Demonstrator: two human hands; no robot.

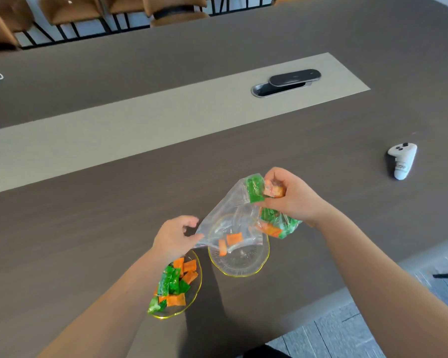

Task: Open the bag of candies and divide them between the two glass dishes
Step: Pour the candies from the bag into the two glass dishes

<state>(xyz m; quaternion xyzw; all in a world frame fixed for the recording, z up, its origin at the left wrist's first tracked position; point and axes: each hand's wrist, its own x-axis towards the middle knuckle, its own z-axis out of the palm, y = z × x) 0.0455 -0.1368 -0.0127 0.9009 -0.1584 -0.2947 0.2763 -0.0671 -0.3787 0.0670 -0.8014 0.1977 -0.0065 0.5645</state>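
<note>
The right hand [290, 196] is closed around the upper end of the clear bag [233, 215], bunching green and orange candies [265, 191] inside it. The left hand [175, 236] pinches the bag's lower corner. Under the bag sits the right dish [239, 264] with two orange candies; beneath the left wrist, the left dish [192, 293] holds many.

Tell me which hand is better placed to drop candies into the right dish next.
Right. The right hand already grips candies just above the right dish, while the left hand only pinches the bag corner.
</note>
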